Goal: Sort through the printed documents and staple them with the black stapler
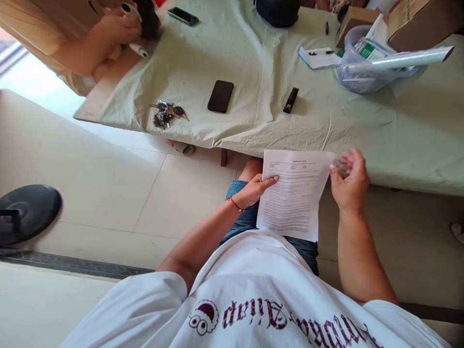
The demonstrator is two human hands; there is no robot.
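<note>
Printed paper sheets (290,203), apparently a thin stack, lie over my lap just below the table edge, with lines of small text facing me. My left hand (255,189) grips their left edge, its thumb on top of the page and its fingers hidden behind. At the top right corner of the sheets is my right hand (351,181), with fingers curled and smeared by motion. Its thumb is close to the corner; whether it touches the paper or holds anything small is unclear. A black stapler (291,100) rests on the table beyond the sheets.
On the cloth-covered table (250,130) lie keys (166,114), a dark phone (220,96), another phone (183,16), a notepad (321,58), a filled plastic basket (362,79) and cardboard boxes (422,24). Another person's hand (121,26) holds a white object at upper left. A round black base (29,212) stands on the floor.
</note>
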